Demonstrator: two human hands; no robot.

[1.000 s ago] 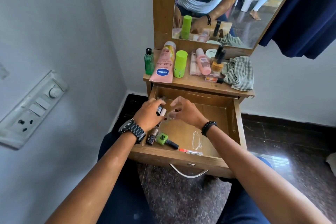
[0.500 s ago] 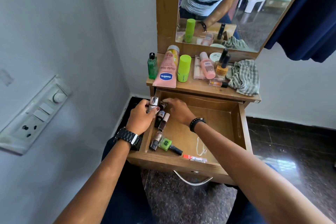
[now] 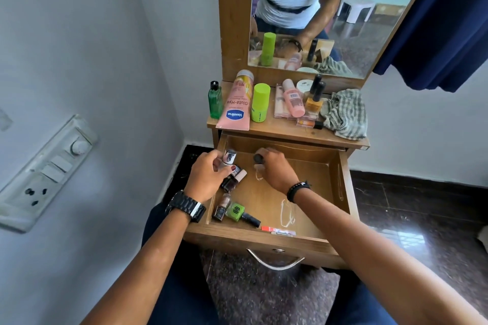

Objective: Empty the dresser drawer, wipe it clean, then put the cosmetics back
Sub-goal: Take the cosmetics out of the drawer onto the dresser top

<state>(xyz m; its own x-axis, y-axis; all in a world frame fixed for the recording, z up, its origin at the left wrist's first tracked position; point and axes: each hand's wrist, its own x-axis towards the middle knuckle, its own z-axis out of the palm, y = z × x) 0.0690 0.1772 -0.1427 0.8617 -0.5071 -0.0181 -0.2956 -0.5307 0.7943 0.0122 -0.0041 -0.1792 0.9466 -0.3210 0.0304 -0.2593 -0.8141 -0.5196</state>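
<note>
The wooden dresser drawer (image 3: 346, 192) is pulled open below the dresser top. My left hand (image 3: 207, 178) grips a small bottle with a shiny silver cap (image 3: 229, 158) at the drawer's back left corner. My right hand (image 3: 276, 170) is closed around a small black-capped bottle (image 3: 258, 158) near the drawer's back. Two dark nail polish bottles (image 3: 233, 179) lie under my left hand. A brown bottle (image 3: 221, 207), a green nail polish bottle (image 3: 239, 212) and a red-and-white stick (image 3: 278, 230) lie near the drawer's front.
On the dresser top (image 3: 290, 133) stand a green bottle (image 3: 215, 100), a pink Vaseline tube (image 3: 236, 107), a lime container (image 3: 260, 103), a pink bottle (image 3: 293, 99), an orange bottle (image 3: 314, 103) and a striped cloth (image 3: 346, 113). A mirror (image 3: 343, 8) rises behind. A switchboard (image 3: 45, 174) is on the left wall.
Both hands moved toward the drawer's back. My left hand has lifted the silver-capped bottle, and my right hand has closed on a black-capped bottle.
</note>
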